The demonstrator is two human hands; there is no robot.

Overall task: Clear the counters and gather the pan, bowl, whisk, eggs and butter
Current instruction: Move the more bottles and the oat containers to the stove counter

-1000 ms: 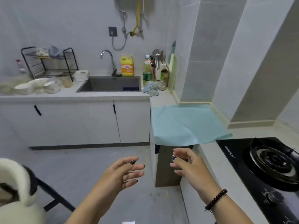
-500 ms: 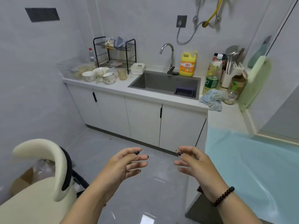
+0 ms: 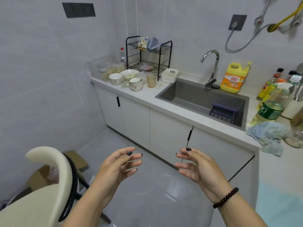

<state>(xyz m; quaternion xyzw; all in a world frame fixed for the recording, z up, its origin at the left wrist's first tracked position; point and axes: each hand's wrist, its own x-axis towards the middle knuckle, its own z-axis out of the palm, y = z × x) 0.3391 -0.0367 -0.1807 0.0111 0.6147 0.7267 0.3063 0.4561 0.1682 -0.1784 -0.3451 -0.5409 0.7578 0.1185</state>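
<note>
White bowls [image 3: 129,79] on far-left bench [image 3: 147,95] now in view after pan left from hob; left hand [image 3: 118,167] and right hand [image 3: 196,167] released, nothing gathered yet.

The white counter [image 3: 146,97] bears bowls [image 3: 135,83], a dish rack [image 3: 148,58], detergent [image 3: 233,78] and a blue cloth [image 3: 267,136].

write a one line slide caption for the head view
Both empty hands, left and right, raised before the sink counter.
</note>
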